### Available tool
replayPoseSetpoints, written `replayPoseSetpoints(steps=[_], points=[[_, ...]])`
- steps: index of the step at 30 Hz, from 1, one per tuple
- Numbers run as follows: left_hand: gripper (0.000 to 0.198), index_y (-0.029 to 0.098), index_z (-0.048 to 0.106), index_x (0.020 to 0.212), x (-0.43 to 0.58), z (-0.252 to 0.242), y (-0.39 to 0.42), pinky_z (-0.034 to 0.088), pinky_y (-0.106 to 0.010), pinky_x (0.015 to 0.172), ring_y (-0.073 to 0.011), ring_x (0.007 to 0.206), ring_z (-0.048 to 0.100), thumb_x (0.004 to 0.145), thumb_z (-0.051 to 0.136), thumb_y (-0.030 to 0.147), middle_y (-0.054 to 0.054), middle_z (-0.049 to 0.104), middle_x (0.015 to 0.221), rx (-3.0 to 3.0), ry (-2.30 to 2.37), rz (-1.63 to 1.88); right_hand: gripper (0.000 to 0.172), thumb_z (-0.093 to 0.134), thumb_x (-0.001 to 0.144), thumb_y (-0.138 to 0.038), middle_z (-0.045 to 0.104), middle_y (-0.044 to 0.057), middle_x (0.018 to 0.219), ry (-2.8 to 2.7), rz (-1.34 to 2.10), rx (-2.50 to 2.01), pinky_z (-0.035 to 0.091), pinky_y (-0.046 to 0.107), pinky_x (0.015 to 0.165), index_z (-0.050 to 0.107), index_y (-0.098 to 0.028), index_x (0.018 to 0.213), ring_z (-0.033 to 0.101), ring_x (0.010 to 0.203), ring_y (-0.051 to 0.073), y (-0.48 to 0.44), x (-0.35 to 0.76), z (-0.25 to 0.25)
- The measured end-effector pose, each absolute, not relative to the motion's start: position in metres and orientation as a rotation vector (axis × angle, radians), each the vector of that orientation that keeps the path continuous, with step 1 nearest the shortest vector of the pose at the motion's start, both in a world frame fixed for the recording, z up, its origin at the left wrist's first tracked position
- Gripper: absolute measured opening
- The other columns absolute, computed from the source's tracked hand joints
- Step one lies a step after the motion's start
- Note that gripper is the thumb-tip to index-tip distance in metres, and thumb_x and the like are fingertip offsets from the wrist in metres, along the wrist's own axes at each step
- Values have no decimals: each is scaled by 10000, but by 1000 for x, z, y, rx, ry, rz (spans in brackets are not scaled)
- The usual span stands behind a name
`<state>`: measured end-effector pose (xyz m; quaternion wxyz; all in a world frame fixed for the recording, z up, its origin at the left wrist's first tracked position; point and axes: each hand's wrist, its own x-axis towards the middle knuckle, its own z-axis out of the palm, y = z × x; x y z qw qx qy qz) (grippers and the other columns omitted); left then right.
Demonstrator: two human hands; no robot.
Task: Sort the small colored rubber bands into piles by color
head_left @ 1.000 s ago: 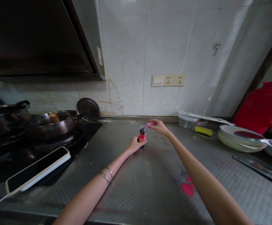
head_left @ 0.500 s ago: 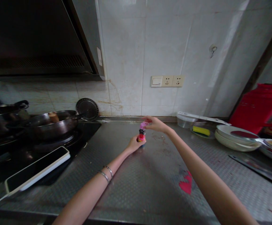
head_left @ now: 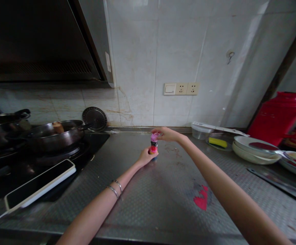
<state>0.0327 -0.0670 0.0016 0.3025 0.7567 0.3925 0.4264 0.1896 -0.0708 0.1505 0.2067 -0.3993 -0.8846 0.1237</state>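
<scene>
A small bottle (head_left: 153, 148) with a dark neck and a red and yellow label stands upright on the metal counter. Wrapped round its body is my left hand (head_left: 145, 157). On top sits a pink cap (head_left: 154, 137), with what looks like a thin pink loop at its side. My right hand (head_left: 166, 134) reaches over from the right, its fingertips closed on the pink cap. Part of the bottle is hidden behind my left fingers.
At left are a pan (head_left: 54, 137) on the black stove and a white-edged phone (head_left: 40, 183) with a cable. On the right stand stacked bowls (head_left: 252, 154), a yellow sponge (head_left: 217, 142) and a red jug (head_left: 278, 117). A red heart-shaped patch (head_left: 201, 200) marks the counter.
My right hand and the pink cap have shifted slightly left, and the cap now lines up over the bottle's neck. My left hand keeps its hold on the bottle.
</scene>
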Motion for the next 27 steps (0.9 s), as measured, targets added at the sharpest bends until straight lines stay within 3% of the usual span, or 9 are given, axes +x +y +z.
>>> replayPoseSetpoints(steps=[14, 27], points=[[342, 122, 609, 870, 34, -1, -64, 394, -250, 624, -140, 655, 541, 655, 603, 388, -50, 629, 764, 1982, 1027, 1151, 315, 570, 708, -183, 640, 87, 889, -2278, 146, -1103, 430, 251, 679, 561, -126, 1017, 576, 782, 166, -78, 184, 132], [330, 124, 612, 833, 35, 4, -69, 383, -232, 600, -125, 624, 520, 650, 599, 399, -29, 611, 712, 1962, 1055, 1150, 283, 538, 727, -178, 617, 59, 943, -2269, 158, -1023, 407, 241, 678, 548, -175, 1010, 545, 843, 160, -79, 190, 126]])
